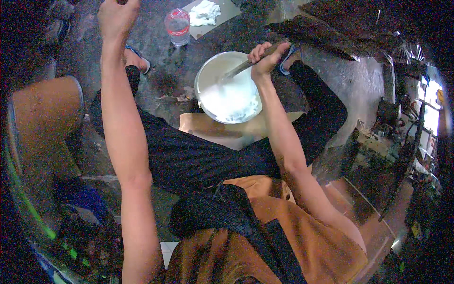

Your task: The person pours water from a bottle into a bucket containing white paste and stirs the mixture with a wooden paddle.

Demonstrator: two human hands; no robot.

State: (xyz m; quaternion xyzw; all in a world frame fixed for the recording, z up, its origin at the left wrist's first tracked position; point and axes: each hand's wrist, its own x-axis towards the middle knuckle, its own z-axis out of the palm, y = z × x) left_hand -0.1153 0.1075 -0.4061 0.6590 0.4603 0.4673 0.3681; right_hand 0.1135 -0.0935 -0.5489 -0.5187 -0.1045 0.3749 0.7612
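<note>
My right hand point(266, 61) is wrapped round a long greyish stick-like tool point(240, 69), which slants down into a white bucket point(203, 96). The tool's lower end is blurred over bright white paste point(235, 100), so its shape does not show. My left hand point(118, 21) stretches far forward to the upper edge of the picture, away from the bucket. Its fingers look curled round something dark, mostly cut off by the edge. Beyond the bucket stands a clear cup or jar point(178, 28) with red markings. A lump of white paste point(205, 13) lies on a flat board point(231, 12) beside it.
The bucket stands on a dark, stained floor point(163, 78) between my sandalled feet. A piece of brown cardboard point(194, 124) lies between it and my legs. A curved brown object point(47, 102) stands at the left. Assorted clutter point(378, 139) lines the right side.
</note>
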